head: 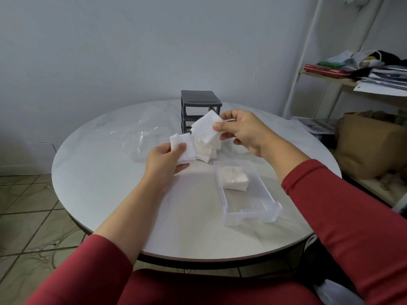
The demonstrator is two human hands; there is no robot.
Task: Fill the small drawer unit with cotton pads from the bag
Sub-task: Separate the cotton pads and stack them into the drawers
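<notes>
Item: cotton-pad refill, step in hand judged as gathering pads for the drawer. Table (pixel 110 172): round, white. Frame (pixel 199 106): dark grey drawer unit at the far side, slots showing empty. Drawer (pixel 248 201): clear plastic, pulled out, lying on the table near the right forearm; one stack of pads (pixel 235 180) at its far end, the near end bare. Bag (pixel 143 133): clear, slack, left of the frame. Loose pile (pixel 206 151) of pads on the table between the hands. Left hand (pixel 167 159): closed on a small stack (pixel 184 147), thumb on top. Right hand (pixel 242 133): pinching several pads (pixel 206 126), fanned, above the pile. Next move, by judgement: square both lots into one stack and lay it in the drawer's bare end, beside the first stack.
</notes>
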